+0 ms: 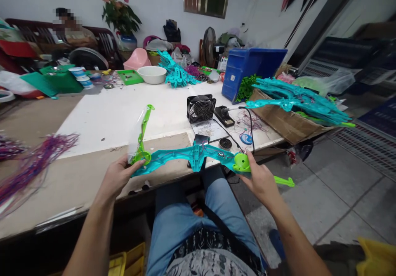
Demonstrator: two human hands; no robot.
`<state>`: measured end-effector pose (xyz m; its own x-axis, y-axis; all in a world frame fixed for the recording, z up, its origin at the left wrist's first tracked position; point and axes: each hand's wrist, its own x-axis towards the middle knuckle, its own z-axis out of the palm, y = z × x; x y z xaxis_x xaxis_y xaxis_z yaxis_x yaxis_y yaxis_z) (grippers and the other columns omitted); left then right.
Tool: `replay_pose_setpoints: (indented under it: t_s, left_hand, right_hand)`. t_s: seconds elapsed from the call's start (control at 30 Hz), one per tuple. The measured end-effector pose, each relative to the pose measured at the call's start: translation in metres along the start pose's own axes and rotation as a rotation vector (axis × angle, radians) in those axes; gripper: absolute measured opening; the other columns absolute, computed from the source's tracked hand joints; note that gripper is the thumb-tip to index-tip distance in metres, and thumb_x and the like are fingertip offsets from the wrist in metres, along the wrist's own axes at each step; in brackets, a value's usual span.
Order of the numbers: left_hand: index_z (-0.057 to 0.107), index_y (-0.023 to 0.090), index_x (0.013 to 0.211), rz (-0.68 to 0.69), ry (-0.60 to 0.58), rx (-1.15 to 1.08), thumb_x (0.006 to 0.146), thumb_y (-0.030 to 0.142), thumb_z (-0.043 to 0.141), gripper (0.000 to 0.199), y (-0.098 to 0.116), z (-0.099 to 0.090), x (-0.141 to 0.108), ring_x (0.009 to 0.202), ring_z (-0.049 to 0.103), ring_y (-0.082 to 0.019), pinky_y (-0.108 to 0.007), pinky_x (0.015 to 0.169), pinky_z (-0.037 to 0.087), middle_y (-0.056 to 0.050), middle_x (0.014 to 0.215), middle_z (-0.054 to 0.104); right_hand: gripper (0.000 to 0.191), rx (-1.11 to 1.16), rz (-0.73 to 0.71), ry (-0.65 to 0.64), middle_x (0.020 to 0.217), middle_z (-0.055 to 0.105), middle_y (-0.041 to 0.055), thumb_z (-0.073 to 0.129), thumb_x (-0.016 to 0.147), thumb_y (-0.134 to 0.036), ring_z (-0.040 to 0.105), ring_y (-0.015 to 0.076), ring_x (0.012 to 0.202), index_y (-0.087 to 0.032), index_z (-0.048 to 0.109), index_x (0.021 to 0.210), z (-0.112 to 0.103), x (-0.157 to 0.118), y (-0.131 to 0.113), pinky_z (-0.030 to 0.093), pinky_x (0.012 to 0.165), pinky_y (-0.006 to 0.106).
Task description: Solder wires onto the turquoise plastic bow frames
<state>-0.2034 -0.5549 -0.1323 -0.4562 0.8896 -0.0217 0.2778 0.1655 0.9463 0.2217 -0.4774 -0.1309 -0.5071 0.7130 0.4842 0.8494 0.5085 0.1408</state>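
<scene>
- Nearest, the person's lap in blue jeans [170,222] sits below the near edge of the table [77,193].
- The left hand [117,175] and the right hand [260,181] are well apart, each clamped on one end of the turquoise bow-shaped piece [168,157], thumbs on top; the fingers underneath are mostly hidden.
- That piece is held level above the table's near edge, its ribbed middle between the hands, with thin wires along it.
- A green wheel [241,161] sits at its right end, beside the right thumb; another green wheel [143,157] is at the left end, by the left thumb.
- From the left end a green limb [142,129] points toward the table's far edge; from the right end a green limb [284,181] sticks out past the right hand.
- Near the table's left end lies a bundle of purple and red wires [40,160].
- Behind the held piece, toward the right edge, are a dark round tin [225,144], a blue disc [246,138] and loose thin wires [250,121].
- Just beyond them stand a black fan [201,109] and a soldering iron stand [225,117].
- At the right edge, a cardboard box [278,121] carries more turquoise pieces [297,96].
- Behind it, a blue crate [230,78] lies tipped on its side, green parts [247,87] at its mouth.
- Along the far edge are another turquoise pile [179,76], a white bowl [152,75] and a green tray [130,77].
- Beyond the far-left corner, another person [78,36] sits on a dark bench.
</scene>
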Motion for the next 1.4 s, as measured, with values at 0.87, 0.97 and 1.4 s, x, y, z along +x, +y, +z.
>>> replay_pose_setpoints:
  t_s: [0.87, 0.97, 1.4]
  left_hand:
    - [0.060, 0.012, 0.109, -0.250, 0.362, 0.065, 0.046, 0.064, 0.078, 0.084, -0.062, -0.118, -0.039, 0.075, 0.057, -0.016, -0.022, 0.063, 0.046, -0.004, 0.091, 0.067]
    - [0.057, 0.012, 0.115, -0.282, 0.365, 0.129, 0.052, 0.065, 0.075, 0.085, -0.066, -0.125, -0.044, 0.073, 0.056, -0.016, -0.023, 0.063, 0.045, -0.004, 0.088, 0.066]
    - [0.057, 0.012, 0.111, -0.270, 0.174, 0.604, 0.073, 0.065, 0.052, 0.065, -0.067, -0.131, -0.030, 0.056, 0.043, -0.015, -0.024, 0.053, 0.034, 0.004, 0.060, 0.044]
  right_hand:
    - [0.085, 0.158, -0.379, -0.472, 0.115, 0.065, 0.0172, 0.062, 0.084, -0.033, 0.062, 0.0300, 0.102, -0.011, 0.012, 0.150, 0.037, 0.174, -0.123, 0.041, 0.086, 0.037]
    - [0.084, 0.174, -0.422, -0.493, 0.118, 0.063, 0.0177, 0.061, 0.084, -0.030, 0.062, 0.0306, 0.105, -0.013, 0.012, 0.150, 0.049, 0.195, -0.135, 0.041, 0.086, 0.037]
    - [0.081, 0.180, -0.433, -0.607, 0.120, 0.063, 0.0130, 0.053, 0.079, -0.017, 0.058, 0.0275, 0.107, -0.019, 0.014, 0.150, 0.096, 0.230, -0.146, 0.034, 0.088, 0.035]
